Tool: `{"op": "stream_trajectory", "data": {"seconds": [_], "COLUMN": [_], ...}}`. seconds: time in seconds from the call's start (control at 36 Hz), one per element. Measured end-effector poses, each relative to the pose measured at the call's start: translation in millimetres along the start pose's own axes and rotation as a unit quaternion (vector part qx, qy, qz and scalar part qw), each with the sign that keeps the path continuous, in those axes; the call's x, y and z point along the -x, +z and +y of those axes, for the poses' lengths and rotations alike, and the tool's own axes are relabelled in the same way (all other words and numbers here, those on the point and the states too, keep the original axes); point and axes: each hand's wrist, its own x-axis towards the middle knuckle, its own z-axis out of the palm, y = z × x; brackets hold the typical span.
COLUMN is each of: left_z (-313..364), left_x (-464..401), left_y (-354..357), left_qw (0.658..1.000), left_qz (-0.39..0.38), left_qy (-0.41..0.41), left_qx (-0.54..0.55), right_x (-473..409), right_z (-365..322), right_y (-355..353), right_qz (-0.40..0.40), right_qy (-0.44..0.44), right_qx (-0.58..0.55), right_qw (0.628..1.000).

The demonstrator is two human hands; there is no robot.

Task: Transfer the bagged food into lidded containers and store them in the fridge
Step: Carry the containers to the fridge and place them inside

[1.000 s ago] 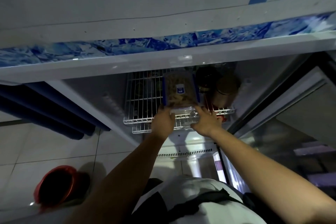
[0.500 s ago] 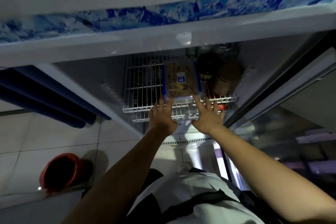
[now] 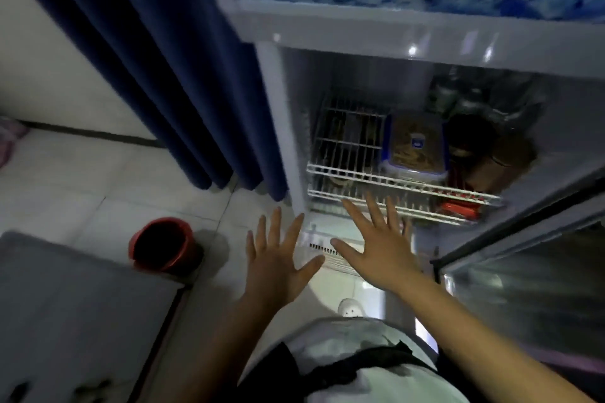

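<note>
One lidded container point(image 3: 413, 149) of brownish food sits on the upper wire shelf point(image 3: 347, 170) of the open fridge point(image 3: 288, 114), its long axis running front to back. It lies beyond both hands and above them in the picture, and neither touches it. The right hand point(image 3: 376, 249) is nearer to it; the left hand point(image 3: 278, 258) is off toward the fridge's left wall. Each grip is spread wide, fingers straight, holding nothing. Counted: one container, two wire shelves, two empty hands.
</note>
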Motion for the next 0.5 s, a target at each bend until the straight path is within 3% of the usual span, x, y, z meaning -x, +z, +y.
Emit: {"op": "stream_trajectory", "data": {"seconds": [0.19,0.5], "left_z": [-113,-249], "left_x": [110,294], "left_y": [-41,-62], "left_qw": [0.975,0.876], "left_qz": [0.072,0.165], "left_qy": [-0.197,-0.437], "left_qx": [0.078,0.123], "right_x": [18,64], "right_z": [-146,-331], "right_y": [44,154], "right_qz": [-0.047,-0.164], "right_qy": [-0.144,-0.321], "right_qx": [0.062,0.122], "right_qw": [0.986,0.925]}}
